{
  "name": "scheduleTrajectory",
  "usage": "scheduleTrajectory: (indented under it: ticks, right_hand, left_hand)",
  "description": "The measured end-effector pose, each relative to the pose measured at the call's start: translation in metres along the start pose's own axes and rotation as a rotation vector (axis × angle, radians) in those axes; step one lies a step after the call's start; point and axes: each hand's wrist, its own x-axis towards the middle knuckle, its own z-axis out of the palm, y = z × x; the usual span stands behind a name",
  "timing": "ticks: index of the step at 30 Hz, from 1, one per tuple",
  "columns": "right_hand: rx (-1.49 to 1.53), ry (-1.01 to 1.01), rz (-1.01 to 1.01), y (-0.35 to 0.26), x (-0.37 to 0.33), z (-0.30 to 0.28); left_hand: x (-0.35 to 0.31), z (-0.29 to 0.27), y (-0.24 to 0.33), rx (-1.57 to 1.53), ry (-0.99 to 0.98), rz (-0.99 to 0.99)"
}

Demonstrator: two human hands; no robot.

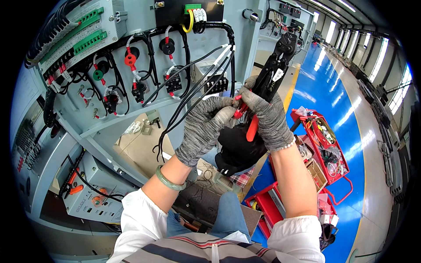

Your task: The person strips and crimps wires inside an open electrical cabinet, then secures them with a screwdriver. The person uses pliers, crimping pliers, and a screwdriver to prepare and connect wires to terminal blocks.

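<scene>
My right hand (268, 116), in a grey knit glove, is wrapped round a pair of black crimping pliers (280, 59) with a red handle (252, 128); the jaws point up and away. My left hand (202, 125), gloved alike, is closed in a pinch beside it. Small red pieces (237, 115) show between the two hands; they look like terminal sleeves, but I cannot make out which hand holds them. Loose black wires (188, 97) with white marker sleeves hang just left of my left hand. A black cloth-like thing (240, 148) is below the hands.
In front stands a grey cabinet panel with red (130, 59), green (98, 75) and black (167, 46) knobs, bundled wiring and green terminal strips (90, 41). A grey control box (94, 193) is at lower left. A red tool cart (346, 168) with parts stands right, on a blue floor.
</scene>
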Motion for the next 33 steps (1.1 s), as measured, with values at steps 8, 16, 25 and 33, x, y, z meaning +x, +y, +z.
scheduleTrajectory:
  ticks: [8,16,25,33]
  right_hand:
    - [-0.073,-0.018,0.008,-0.001,0.002,-0.002]
    - [-0.523,-0.164,-0.084,-0.015,0.01,-0.01]
    - [-0.604,-0.292,-0.125,-0.022,0.013,-0.012]
    - [-0.678,-0.253,-0.191,-0.021,0.007,-0.011]
  left_hand:
    - [0.0,0.0,0.006,-0.009,-0.033,-0.052]
    - [0.004,-0.002,0.008,0.054,-0.093,-0.017]
    - [0.005,-0.002,0.004,-0.022,-0.074,-0.024]
    - [0.002,0.0,0.002,0.029,-0.034,0.003]
